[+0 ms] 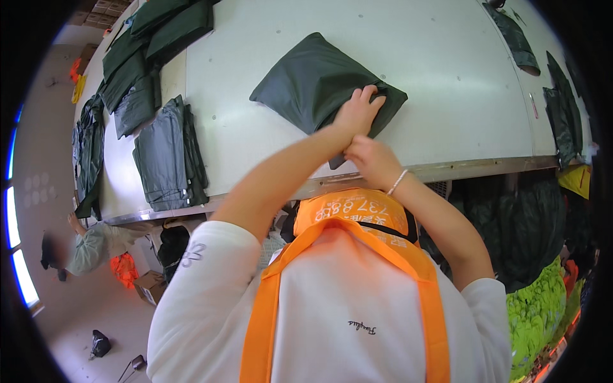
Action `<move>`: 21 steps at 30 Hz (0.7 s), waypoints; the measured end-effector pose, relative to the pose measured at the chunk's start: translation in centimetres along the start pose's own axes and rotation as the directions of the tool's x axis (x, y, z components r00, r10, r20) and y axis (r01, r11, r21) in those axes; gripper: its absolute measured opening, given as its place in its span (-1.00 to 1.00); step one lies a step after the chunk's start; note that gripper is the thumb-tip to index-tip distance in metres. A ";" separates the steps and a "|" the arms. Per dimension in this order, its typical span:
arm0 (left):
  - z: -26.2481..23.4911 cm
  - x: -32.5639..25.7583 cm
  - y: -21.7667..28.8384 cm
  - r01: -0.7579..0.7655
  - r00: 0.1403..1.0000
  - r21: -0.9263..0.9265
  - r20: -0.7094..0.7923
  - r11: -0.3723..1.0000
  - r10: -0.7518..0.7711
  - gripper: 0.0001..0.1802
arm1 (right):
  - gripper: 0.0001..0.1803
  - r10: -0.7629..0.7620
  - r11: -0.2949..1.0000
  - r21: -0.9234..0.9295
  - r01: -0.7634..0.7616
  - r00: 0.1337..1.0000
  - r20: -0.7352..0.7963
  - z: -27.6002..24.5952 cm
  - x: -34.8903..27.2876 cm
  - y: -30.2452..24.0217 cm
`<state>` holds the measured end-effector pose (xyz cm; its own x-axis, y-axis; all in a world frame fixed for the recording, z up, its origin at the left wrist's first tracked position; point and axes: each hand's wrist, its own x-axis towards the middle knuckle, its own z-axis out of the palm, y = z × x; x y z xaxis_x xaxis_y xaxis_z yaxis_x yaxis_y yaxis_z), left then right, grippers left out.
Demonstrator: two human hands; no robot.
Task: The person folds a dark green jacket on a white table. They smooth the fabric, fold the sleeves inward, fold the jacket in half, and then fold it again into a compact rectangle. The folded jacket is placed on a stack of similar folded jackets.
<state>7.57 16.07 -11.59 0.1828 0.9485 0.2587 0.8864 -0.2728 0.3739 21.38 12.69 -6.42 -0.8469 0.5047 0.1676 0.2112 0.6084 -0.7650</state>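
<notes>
Plainly, white lettering (345,209) marks the apron (389,239); hands (361,115) (373,159) touch the dark bundle (306,80).

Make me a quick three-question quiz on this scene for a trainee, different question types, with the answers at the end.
1. Which hand has a pale bracelet at its wrist?
2. True or false: the left hand touches the dark green bundle.
3. What does the bundle lie on? A: the floor. B: a white table. C: a cardboard box.

Key: 1, the right hand. 2, true. 3, B.
</notes>
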 end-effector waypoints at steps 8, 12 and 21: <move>-11.6 -0.8 -3.5 -0.207 0.851 -0.402 0.375 0.892 0.367 -0.67 | -0.91 0.120 0.992 0.022 -0.120 0.992 0.031 -3.5 -1.7 -0.1; -8.6 -1.8 -1.7 -0.131 0.901 -0.531 0.288 0.837 0.324 -0.58 | -0.94 0.132 0.990 0.033 -0.133 0.990 0.039 -4.6 -2.0 0.9; -4.1 -1.7 4.0 -0.241 0.909 -0.028 0.344 0.970 0.235 -0.42 | -0.91 0.080 0.990 -0.133 -0.050 0.970 0.230 -6.0 -3.0 1.1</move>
<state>9.05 12.72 -6.93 0.5211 0.8533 0.0170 0.8043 -0.4976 0.3249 27.12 15.52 -4.01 -0.9167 0.3974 -0.0414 0.3164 0.6586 -0.6828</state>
